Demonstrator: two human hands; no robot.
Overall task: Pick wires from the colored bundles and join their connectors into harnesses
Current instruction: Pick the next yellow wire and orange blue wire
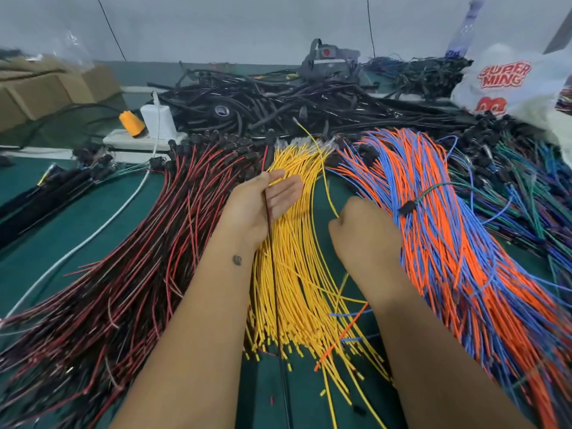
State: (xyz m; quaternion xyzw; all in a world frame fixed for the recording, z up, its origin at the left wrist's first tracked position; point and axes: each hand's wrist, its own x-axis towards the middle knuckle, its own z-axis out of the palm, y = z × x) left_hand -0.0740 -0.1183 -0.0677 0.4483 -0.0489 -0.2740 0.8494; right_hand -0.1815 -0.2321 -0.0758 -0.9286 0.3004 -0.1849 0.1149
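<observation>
Forearms nearest. Left hand (263, 205) lay palm-up, fingers straight, red-black wire (268, 209) across it above yellow bundle (294, 274) on bench (62, 236). Right hand (359, 233) pinched one yellow wire (322, 168).

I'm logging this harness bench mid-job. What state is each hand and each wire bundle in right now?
left hand: palm up, a red-black wire lying across it.
right hand: curled, pinching a single yellow wire lifted from its bundle.
yellow bundle: fanned out flat between the hands.
red-black bundle: spread loose, left side.
orange-blue bundle: tied with a green wire.
</observation>
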